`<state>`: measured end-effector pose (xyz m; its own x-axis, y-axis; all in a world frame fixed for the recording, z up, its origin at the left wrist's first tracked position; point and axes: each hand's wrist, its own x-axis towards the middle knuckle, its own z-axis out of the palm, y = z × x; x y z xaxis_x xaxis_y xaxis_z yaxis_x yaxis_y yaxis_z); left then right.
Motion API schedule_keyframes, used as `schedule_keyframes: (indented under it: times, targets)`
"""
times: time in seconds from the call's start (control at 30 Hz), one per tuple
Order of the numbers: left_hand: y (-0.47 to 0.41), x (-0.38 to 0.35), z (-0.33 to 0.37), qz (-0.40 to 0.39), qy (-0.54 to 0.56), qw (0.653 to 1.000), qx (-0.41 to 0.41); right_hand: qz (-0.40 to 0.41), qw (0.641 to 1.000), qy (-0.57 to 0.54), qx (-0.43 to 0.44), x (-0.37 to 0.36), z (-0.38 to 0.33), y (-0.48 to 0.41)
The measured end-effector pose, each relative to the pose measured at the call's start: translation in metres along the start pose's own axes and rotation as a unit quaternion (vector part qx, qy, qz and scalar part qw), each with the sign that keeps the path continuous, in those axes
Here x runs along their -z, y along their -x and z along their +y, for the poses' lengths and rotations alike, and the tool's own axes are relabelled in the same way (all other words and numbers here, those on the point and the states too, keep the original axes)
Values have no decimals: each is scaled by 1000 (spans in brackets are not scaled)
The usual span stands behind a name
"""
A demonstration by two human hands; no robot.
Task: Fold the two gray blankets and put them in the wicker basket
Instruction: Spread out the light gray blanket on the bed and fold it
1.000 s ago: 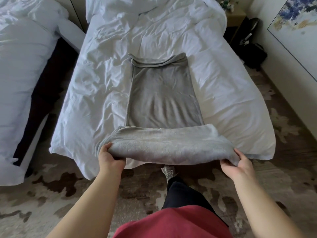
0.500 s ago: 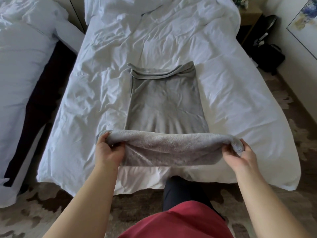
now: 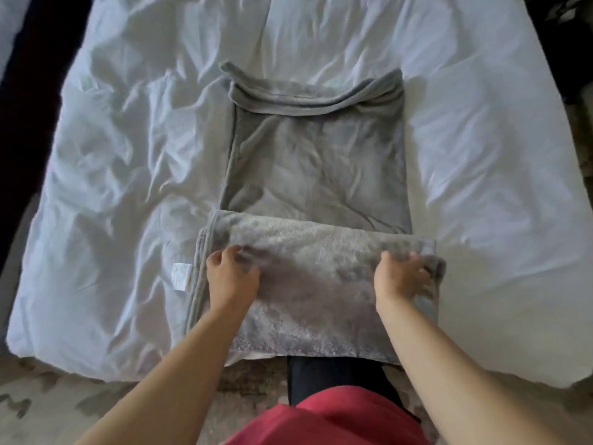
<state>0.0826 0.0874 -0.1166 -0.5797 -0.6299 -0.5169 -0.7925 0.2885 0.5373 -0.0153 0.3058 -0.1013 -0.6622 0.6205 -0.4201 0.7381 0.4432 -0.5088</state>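
Gray blanket (image 3: 317,175) lies on the middle of the white duvet (image 3: 128,155) as a long folded strip running 12 to 6 o'clock. The 6 o'clock end is doubled over toward 12, fluffy side up, and covers roughly the near third of the strip. The 12 o'clock end is bunched in loose ridges.

Left hand (image 3: 232,277) sits on the doubled flap near its 9 o'clock side, fingers curled into the leading edge, gripping it. Right hand (image 3: 401,277) is at the 3 o'clock side of the same flap, touching it. Its fingers are blurred, so I cannot tell whether it is grasping or only pressing.

Step in hand, as I judge it: folding the strip in thirds or rolling it shorter. To do it well, carry both corners level toward 12, line the side edges up with the layer under them, flatten the ridges at 12 first, then press out the air. The flap sticks out wider at 3 than the strip does, so it needs squaring.

White label (image 3: 179,276) shows at 9 o'clock of the left hand.

Containers: no wicker basket in view, so nothing can be said about its contents. A second blanket is not in view either.
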Motion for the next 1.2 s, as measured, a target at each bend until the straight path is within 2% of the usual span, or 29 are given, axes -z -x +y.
schedule_keyframes:
  times: [0.03, 0.1, 0.17, 0.23, 0.33, 0.43, 0.6, 0.7, 0.83, 0.93, 1.03, 1.1, 1.13, 1.17, 1.2]
  targets:
    - [2, -6, 3, 21, -75, 995, -68, 12, 991, 65, 116, -9, -2, 11]
    - [3, -19, 9, 17, -187, 969, -160, -38, 933, 144, 327, -32, 1, 39]
    - [-6, -29, 5, -26, -265, 951, -159, -133, 860, 243, 428, -54, 11, 53]
    - [-21, -33, -13, -55, -319, 940, -106, -179, 799, 341, 462, -65, 21, 41]
    - [-39, -33, -33, -74, -359, 927, -82, -198, 754, 408, 475, -66, 34, -3]
    - [-45, -41, -38, -79, -369, 922, -87, -182, 741, 434, 479, -53, 45, -38]
    - [-51, -45, -44, -91, -375, 918, -90, -124, 769, 445, 441, -24, 65, -75]
    - [-51, -41, -41, -110, -379, 914, -90, -82, 813, 434, 379, -15, 73, -77]
    - [-36, -21, -40, -108, -398, 904, -117, -43, 885, 388, 255, -3, 80, -53]
    - [-8, 3, -56, -103, -398, 905, -109, -28, 941, 292, 166, 20, 97, -24]
    - [26, 21, -82, -84, -315, 942, -76, 1, 990, 138, 26, 41, 136, 2]
    - [47, 26, -100, -3, -171, 985, 21, -26, 991, -10, -129, 47, 161, 17]
    - [54, 26, -109, 41, -92, 990, 99, -58, 972, -98, -207, 50, 170, 24]
    - [59, 26, -117, 58, -20, 983, 174, -104, 937, -187, -275, 51, 178, 27]
    - [62, 24, -123, 40, 55, 969, 239, -151, 896, -265, -324, 52, 183, 29]
